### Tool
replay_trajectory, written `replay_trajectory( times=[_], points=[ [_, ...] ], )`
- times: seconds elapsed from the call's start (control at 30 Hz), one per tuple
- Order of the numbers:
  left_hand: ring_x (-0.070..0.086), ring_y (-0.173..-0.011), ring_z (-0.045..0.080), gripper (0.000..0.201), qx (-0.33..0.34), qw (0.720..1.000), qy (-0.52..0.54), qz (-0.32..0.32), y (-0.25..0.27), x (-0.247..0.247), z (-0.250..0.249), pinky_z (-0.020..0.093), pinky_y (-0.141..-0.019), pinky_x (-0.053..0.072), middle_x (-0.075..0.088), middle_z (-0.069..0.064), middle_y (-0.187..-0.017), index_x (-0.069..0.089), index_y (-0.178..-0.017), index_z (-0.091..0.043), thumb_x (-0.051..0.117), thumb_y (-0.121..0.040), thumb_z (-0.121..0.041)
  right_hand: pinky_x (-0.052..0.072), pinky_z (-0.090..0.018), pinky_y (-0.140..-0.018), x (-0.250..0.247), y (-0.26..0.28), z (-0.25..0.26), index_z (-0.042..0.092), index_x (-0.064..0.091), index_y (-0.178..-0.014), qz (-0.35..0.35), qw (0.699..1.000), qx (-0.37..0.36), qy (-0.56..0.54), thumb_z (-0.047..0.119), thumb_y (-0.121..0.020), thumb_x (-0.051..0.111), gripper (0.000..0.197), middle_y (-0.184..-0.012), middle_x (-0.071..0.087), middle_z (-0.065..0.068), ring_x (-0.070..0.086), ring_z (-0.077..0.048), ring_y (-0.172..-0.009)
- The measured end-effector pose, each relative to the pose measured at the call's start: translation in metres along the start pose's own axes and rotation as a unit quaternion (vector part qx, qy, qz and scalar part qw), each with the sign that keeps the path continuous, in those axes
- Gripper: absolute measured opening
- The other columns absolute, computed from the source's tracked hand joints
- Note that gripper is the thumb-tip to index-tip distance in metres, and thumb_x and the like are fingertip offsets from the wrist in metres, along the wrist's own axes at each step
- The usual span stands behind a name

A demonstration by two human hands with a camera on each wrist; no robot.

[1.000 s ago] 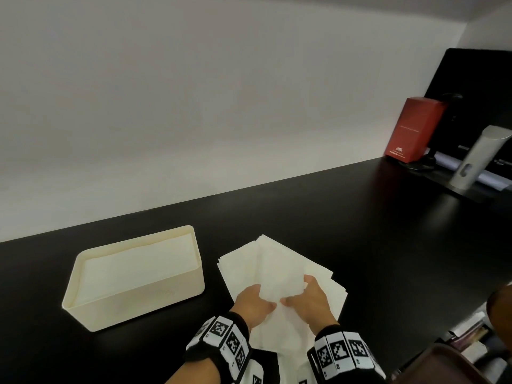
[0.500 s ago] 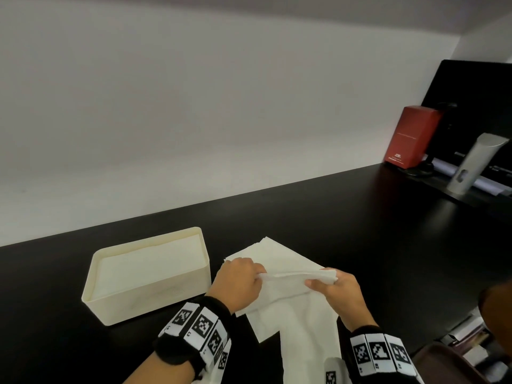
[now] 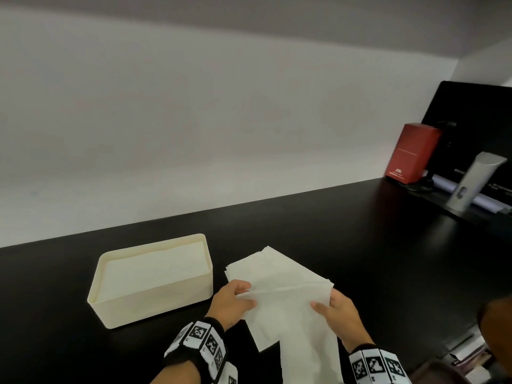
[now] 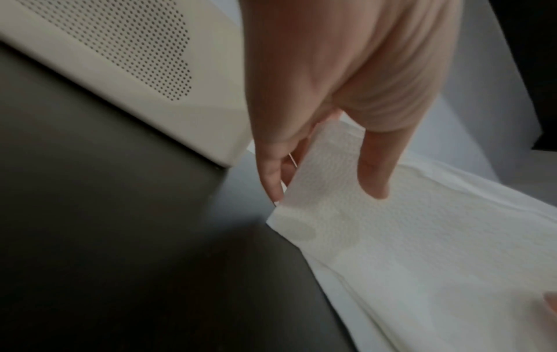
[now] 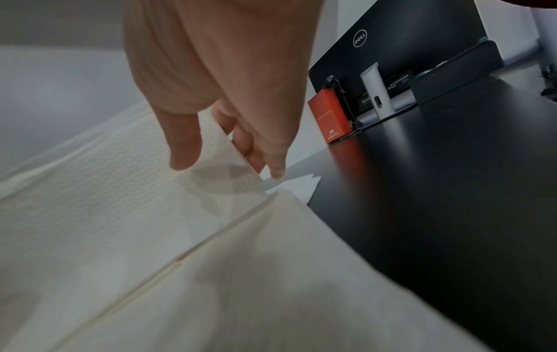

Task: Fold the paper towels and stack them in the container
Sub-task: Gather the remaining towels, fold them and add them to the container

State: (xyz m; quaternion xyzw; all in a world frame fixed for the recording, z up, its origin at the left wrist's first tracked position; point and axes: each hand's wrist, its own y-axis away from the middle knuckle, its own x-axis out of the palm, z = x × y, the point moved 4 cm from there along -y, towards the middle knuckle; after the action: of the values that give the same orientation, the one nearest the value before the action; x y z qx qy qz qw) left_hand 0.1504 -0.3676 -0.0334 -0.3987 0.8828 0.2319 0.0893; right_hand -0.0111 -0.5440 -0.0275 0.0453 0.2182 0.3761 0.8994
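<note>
we find both hands on one towel [image 3: 288,297] raised just above the pile [image 3: 274,266] on the black table [image 3: 388,245]. the left hand [image 3: 231,303] pinches the towel's left edge, thumb on top and fingers [image 4: 272,176] beneath, as the left wrist view confirms. the right hand [image 3: 339,314] pinches the right edge likewise, thumb [image 5: 182,143] over the sheet and fingers under it. the towel spans between the two hands with a crease across it, its near part hanging toward us over the table edge. the pile lies fanned, just right of the container [image 3: 116,309], not touching it as far as we can tell. the container holds stacked towels nearly to its rim. a red box [image 3: 410,153], a monitor [image 3: 476,117] and a silver stand [image 3: 471,181] sit at far right.
</note>
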Motion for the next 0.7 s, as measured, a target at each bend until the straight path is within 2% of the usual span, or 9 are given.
replay_trajectory(
  times=[0.07,0.13,0.2,0.27,0.37,0.43,0.5,0.6,0.7],
  points=[
    [0.055,-0.099,0.013,0.018,0.005,1.0,-0.026,-0.011,-0.002,-0.001,-0.001,0.021,-0.083,0.047,0.06,0.0,-0.11,0.059,-0.099,-0.022,0.064,-0.086,-0.011,0.053,-0.04,-0.09,0.002,-0.002,0.0,0.028,0.062,-0.091,-0.005,1.0,0.0,0.006,0.011,-0.088,0.062,0.017,-0.098,0.069,0.002,0.065,-0.018,-0.096],
    [0.058,-0.097,0.014,0.009,0.011,0.998,-0.051,-0.023,-0.001,-0.004,-0.007,0.026,-0.089,0.048,0.064,0.003,-0.109,0.062,-0.095,-0.02,0.062,-0.087,-0.014,0.054,-0.035,-0.082,0.003,-0.003,0.003,0.022,0.063,-0.099,-0.016,1.0,0.001,-0.002,0.013,-0.09,0.059,0.014,-0.097,0.067,0.003,0.064,-0.017,-0.094],
    [0.058,-0.103,0.017,0.016,0.024,0.997,-0.065,-0.042,0.001,-0.013,-0.018,0.029,-0.095,0.047,0.063,0.003,-0.114,0.062,-0.103,-0.017,0.061,-0.088,-0.02,0.052,-0.033,-0.077,0.005,-0.004,0.017,0.02,0.062,-0.1,-0.038,0.999,-0.014,-0.012,0.013,-0.091,0.057,0.012,-0.095,0.067,0.002,0.063,-0.016,-0.09],
    [0.056,-0.109,0.019,0.028,0.04,0.992,-0.082,-0.083,0.006,-0.03,-0.033,0.032,-0.099,0.046,0.061,0.001,-0.117,0.059,-0.115,-0.016,0.06,-0.089,-0.026,0.053,-0.04,-0.084,0.011,-0.004,0.04,0.022,0.06,-0.094,-0.06,0.997,-0.036,-0.023,0.014,-0.091,0.057,0.01,-0.099,0.067,-0.003,0.063,-0.019,-0.092],
    [0.056,-0.113,0.022,0.04,0.056,0.98,-0.067,-0.178,0.02,-0.075,-0.051,0.031,-0.099,0.044,0.06,0.002,-0.121,0.053,-0.124,-0.013,0.061,-0.089,-0.031,0.052,-0.042,-0.09,0.037,-0.005,0.082,0.022,0.055,-0.109,-0.065,0.994,-0.072,-0.053,0.014,-0.089,0.06,0.022,-0.108,0.064,-0.004,0.061,-0.021,-0.099],
    [0.056,-0.11,0.022,0.042,0.056,0.967,-0.046,-0.243,0.03,-0.112,-0.055,0.028,-0.092,0.043,0.061,0.004,-0.119,0.051,-0.125,-0.011,0.063,-0.088,-0.027,0.051,-0.035,-0.086,0.064,-0.007,0.11,0.025,0.048,-0.122,-0.046,0.992,-0.094,-0.074,0.015,-0.089,0.061,0.038,-0.109,0.062,-0.002,0.06,-0.018,-0.099],
    [0.057,-0.109,0.024,0.045,0.036,0.954,-0.032,-0.294,0.039,-0.146,-0.048,0.03,-0.091,0.044,0.061,0.008,-0.119,0.048,-0.127,-0.009,0.064,-0.087,-0.023,0.046,-0.026,-0.086,0.098,-0.005,0.134,0.03,0.043,-0.131,-0.013,0.99,-0.126,-0.066,0.016,-0.091,0.059,0.045,-0.112,0.057,0.003,0.056,-0.014,-0.103],
    [0.055,-0.114,0.031,0.049,-0.015,0.94,-0.04,-0.338,0.049,-0.186,-0.025,0.037,-0.095,0.044,0.058,0.015,-0.123,0.043,-0.13,-0.007,0.064,-0.087,-0.019,0.038,-0.025,-0.101,0.149,0.0,0.159,0.028,0.056,-0.126,0.028,0.977,-0.205,0.046,0.019,-0.095,0.052,0.033,-0.12,0.058,0.008,0.05,-0.014,-0.116],
    [0.054,-0.113,0.037,0.049,-0.081,0.926,-0.091,-0.357,0.054,-0.21,0.001,0.042,-0.095,0.045,0.057,0.02,-0.123,0.04,-0.131,-0.009,0.061,-0.088,-0.02,0.032,-0.031,-0.1,0.189,0.006,0.168,0.027,0.061,-0.122,0.034,0.946,-0.25,0.205,0.027,-0.097,0.046,0.029,-0.121,0.062,0.0,0.046,-0.02,-0.116]
  ],
)
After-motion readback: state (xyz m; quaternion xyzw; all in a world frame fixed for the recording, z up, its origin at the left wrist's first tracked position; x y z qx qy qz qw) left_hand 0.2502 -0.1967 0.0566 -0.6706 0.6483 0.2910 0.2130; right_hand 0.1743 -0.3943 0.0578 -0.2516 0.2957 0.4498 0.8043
